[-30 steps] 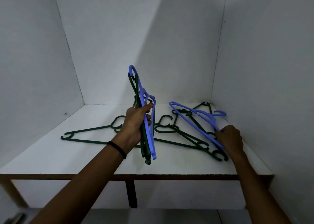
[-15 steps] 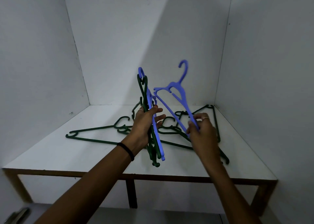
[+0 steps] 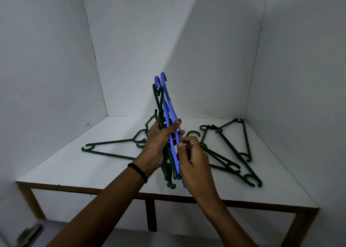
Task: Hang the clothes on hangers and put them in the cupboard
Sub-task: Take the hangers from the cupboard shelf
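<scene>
An upright bundle of blue and dark green hangers (image 3: 164,104) stands above the white cupboard shelf (image 3: 74,164), hooks pointing up. My left hand (image 3: 159,145) grips the bundle from the left, thumb across the blue bars. My right hand (image 3: 192,158) pinches the outer blue hanger (image 3: 169,100) against the bundle from the right. Several more dark green hangers lie flat on the shelf: one to the left (image 3: 110,149) and a tangle to the right (image 3: 234,153). No clothes are in view.
White cupboard walls close in at the left, back and right. The shelf has a brown front edge (image 3: 243,203) with a dark vertical divider (image 3: 150,216) below it. A metal fitting (image 3: 28,233) shows at the bottom left.
My right hand brought the blue hanger from the right and pressed it against the bundle in my left hand. The camera view shifted slightly left and closer.
</scene>
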Demonstrator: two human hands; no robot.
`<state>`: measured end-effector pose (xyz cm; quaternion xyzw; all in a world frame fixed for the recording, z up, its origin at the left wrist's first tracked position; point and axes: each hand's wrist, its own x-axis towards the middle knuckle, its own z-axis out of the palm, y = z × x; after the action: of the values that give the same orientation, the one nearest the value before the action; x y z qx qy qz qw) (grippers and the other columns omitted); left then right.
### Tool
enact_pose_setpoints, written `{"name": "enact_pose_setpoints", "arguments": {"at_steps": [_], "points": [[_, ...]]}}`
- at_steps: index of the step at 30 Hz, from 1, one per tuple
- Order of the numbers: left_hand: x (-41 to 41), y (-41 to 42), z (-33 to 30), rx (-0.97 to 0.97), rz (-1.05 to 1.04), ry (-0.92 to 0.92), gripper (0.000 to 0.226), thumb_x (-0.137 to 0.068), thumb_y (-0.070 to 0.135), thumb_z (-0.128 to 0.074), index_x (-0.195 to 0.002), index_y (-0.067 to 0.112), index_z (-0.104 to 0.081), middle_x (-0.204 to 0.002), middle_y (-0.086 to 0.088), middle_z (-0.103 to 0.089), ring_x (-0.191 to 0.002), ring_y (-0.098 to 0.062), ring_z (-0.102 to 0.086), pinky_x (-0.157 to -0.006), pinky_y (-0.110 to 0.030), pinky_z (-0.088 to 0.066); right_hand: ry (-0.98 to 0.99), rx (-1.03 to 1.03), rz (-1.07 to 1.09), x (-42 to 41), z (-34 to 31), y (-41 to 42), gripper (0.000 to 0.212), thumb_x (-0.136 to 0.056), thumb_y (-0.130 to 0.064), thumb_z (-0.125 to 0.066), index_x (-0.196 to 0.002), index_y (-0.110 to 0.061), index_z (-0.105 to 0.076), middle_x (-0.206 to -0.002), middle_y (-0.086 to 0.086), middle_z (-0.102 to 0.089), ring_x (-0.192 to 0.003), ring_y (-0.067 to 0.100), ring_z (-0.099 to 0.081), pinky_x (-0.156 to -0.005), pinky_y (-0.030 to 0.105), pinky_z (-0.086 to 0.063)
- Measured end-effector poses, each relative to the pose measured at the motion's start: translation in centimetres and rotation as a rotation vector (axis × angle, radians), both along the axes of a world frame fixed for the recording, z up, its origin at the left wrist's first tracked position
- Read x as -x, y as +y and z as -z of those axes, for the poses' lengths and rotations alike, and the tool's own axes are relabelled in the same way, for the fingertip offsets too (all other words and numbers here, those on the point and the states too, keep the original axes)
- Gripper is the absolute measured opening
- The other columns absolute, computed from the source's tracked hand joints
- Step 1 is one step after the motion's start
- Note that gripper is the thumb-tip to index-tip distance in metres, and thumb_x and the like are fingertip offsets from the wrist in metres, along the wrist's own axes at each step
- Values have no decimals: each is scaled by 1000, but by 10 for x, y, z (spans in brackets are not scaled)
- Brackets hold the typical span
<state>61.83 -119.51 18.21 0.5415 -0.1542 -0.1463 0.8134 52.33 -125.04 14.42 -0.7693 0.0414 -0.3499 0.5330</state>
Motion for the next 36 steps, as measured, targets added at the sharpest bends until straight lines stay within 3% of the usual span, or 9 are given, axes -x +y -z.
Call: {"name": "enact_pose_setpoints", "arguments": {"at_steps": [4,9,13,16,19,21,28,32,36], "points": [[-1,4,4,-22,-1,-9,28,-83,10,-72,-109,2,-62,-76,-11,-65,-59,-18,-65,-50,-25,-53,17,9,-39,0,7,2,13,-101,-21,-44,-112,-19,-51,-59,-7,-49,-48,2,-52,-47,13,-41],[-5,5,9,-25,-7,7,35,-83,3,-70,-115,-4,-60,-73,-9,-64,-56,-14,-63,-52,-25,-55,49,16,-102,3,7,-10,16,-101,-26,-44,-109,-20,-57,-72,1,-63,-58,7,-60,-54,16,-50],[-11,12,11,-7,17,31,30,-85,2,-67,-114,-2,-62,-74,-7,-66,-56,-14,-62,-51,-22,-52,97,216,169,-7,13,-59,14,-99,-25,-49,-101,-18,-61,-89,-5,-61,-77,1,-57,-65,7,-42],[-16,18,12,20,11,40,25,-86,0,-65,-111,0,-63,-84,-9,-69,-58,-14,-63,-52,-21,-52,257,289,420,-11,21,-113,18,-98,-27,-51,-103,-13,-61,-100,2,-60,-80,6,-57,-66,15,-44],[-18,22,15,1,-18,20,24,-85,1,-66,-109,2,-63,-88,-9,-70,-60,-13,-65,-52,-22,-53,597,409,630,-8,33,-153,36,-97,-34,-51,-119,-6,-56,-125,18,-50,-112,33,-50,-90,42,-47],[-17,24,16,-14,-37,15,28,-84,3,-68,-111,0,-63,-83,-9,-69,-58,-13,-65,-52,-22,-53,788,420,667,-4,43,-165,41,-98,-32,-51,-126,-3,-51,-134,20,-42,-123,38,-40,-99,46,-41],[-15,24,17,-33,-25,15,29,-84,4,-69,-113,1,-63,-73,-6,-67,-56,-12,-64,-51,-21,-52,746,388,665,-6,69,-182,22,-89,-11,-60,-107,0,-54,-109,20,-60,-93,32,-59,-65,30,-44],[-16,23,15,-33,1,22,29,-85,5,-68,-113,1,-63,-77,-9,-67,-58,-12,-64,-52,-21,-52,723,371,688,-11,64,-190,34,-99,-22,-48,-128,-5,-50,-114,19,-60,-95,33,-59,-69,30,-41],[-17,23,14,-36,7,20,36,-84,6,-69,-118,-2,-60,-71,-7,-65,-58,-13,-63,-52,-22,-52,832,413,627,-19,62,-205,33,-99,-36,-47,-109,-6,-58,-115,16,-57,-98,30,-56,-73,30,-41]]}}
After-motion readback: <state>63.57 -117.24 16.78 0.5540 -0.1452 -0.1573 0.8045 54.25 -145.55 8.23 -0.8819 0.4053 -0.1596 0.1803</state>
